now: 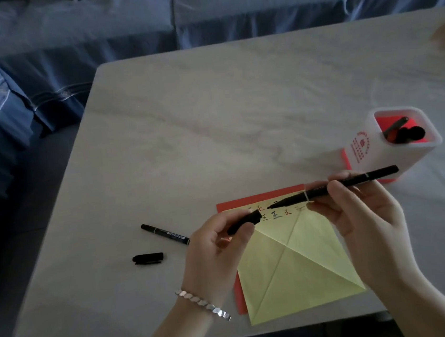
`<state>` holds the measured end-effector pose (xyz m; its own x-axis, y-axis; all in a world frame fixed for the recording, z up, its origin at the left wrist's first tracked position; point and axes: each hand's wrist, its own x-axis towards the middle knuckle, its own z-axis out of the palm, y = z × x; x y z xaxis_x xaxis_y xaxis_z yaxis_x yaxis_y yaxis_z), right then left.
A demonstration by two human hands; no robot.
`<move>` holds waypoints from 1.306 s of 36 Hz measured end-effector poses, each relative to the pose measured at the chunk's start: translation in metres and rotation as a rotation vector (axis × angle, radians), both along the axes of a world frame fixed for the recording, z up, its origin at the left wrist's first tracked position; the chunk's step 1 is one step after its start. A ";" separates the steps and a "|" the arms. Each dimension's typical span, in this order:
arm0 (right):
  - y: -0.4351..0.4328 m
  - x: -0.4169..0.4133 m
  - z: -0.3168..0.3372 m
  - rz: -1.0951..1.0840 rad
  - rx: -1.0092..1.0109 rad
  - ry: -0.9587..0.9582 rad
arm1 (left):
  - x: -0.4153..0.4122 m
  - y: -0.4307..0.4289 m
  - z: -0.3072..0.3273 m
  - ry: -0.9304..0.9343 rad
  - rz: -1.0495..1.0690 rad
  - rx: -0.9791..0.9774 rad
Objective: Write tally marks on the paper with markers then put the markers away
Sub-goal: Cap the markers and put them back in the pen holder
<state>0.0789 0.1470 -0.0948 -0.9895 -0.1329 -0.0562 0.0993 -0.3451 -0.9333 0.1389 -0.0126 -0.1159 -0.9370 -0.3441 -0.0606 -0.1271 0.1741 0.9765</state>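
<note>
A creased yellow paper [294, 265] lies on a red sheet [257, 197] near the table's front edge, with red and dark tally characters along its top. My right hand [367, 221] holds an uncapped black marker [354, 180] level above the paper, tip pointing left. My left hand [218, 248] grips that marker's black cap [245, 222], a short gap from the tip. A second uncapped black marker [165, 234] lies on the table to the left, its loose cap [148, 258] just below it.
A white and red pen holder [365, 153] with markers inside stands at the right, behind my right hand. The pale marble table [210, 114] extends far back. A blue sofa [118, 28] runs along the far and left sides.
</note>
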 end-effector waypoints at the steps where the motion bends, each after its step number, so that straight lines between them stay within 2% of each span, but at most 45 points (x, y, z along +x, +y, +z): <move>1: 0.001 0.000 0.000 0.006 -0.001 -0.002 | 0.000 0.001 0.000 -0.004 0.006 -0.005; 16: 0.005 0.003 -0.009 0.050 0.028 -0.022 | 0.004 0.004 0.001 0.005 -0.002 -0.009; 23: 0.004 0.007 -0.008 0.153 0.075 -0.021 | 0.004 0.011 0.008 0.046 -0.059 -0.120; 32: 0.008 0.004 -0.011 0.197 -0.014 -0.109 | 0.003 0.008 0.006 0.158 -0.095 -0.230; 38: 0.006 0.009 -0.014 0.214 -0.032 -0.089 | 0.005 0.012 0.010 0.108 -0.043 -0.121; 43: 0.007 0.012 -0.017 0.199 -0.041 -0.073 | 0.005 0.014 0.018 -0.004 -0.014 0.140; 47: 0.010 0.009 -0.020 0.201 -0.007 -0.089 | -0.002 0.010 0.019 -0.109 -0.088 0.143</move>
